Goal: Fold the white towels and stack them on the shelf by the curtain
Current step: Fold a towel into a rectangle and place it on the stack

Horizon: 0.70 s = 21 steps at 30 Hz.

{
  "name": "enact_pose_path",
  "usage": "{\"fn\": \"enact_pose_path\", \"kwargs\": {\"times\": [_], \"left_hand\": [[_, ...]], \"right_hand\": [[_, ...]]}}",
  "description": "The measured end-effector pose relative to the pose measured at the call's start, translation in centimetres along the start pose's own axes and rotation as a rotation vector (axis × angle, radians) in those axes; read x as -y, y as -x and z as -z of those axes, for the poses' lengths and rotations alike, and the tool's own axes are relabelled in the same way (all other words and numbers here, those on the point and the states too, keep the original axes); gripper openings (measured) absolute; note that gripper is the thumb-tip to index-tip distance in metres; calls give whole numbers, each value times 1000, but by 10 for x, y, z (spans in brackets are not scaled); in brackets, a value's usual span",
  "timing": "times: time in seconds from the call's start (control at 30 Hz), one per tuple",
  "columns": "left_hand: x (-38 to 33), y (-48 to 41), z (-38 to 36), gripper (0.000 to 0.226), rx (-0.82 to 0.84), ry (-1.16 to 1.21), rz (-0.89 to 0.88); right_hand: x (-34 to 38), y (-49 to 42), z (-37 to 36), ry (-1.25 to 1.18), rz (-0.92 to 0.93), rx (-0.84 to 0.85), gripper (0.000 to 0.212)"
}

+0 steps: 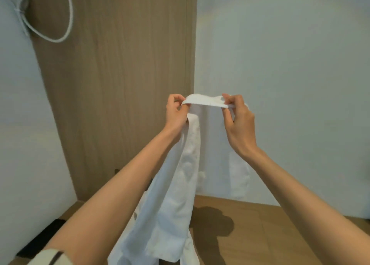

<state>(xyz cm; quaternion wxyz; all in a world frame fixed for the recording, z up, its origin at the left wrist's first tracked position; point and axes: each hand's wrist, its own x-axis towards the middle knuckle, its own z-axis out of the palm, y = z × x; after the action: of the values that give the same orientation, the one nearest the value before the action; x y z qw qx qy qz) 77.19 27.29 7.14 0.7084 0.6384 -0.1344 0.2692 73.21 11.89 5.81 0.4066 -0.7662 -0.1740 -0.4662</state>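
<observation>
Two-handed, holds white towel [180, 184] up by top edge, pinched in left hand [176, 112] at one end, right hand [239, 122] at other; hangs above wooden bench [260, 234].

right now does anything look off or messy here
Nothing spilled or damaged. The white towel hangs bunched and uneven, pinched along its top edge by the left hand and right hand. A white cord droops in a loose loop against the wooden panel, upper left. The dark patch on the wooden surface looks like shadow.

wooden panel [120, 84] left, towel [180, 194] hanging centre
</observation>
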Motion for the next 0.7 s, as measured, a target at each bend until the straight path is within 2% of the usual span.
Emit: {"fn": "enact_pose_path", "kwargs": {"times": [0.2,0.43,0.57,0.7], "left_hand": [[12,4,-106,24,135,127,100],[47,32,-227,18,281,179,233],[100,67,-267,15,369,-14,268],[154,110,-280,13,470,-334,183]], "right_hand": [[-55,-2,76,87,-53,-77,14],[-141,9,159,139,-193,-110,2],[-200,33,199,275,-324,-44,7],[-242,69,229,414,-381,100,5]]}}
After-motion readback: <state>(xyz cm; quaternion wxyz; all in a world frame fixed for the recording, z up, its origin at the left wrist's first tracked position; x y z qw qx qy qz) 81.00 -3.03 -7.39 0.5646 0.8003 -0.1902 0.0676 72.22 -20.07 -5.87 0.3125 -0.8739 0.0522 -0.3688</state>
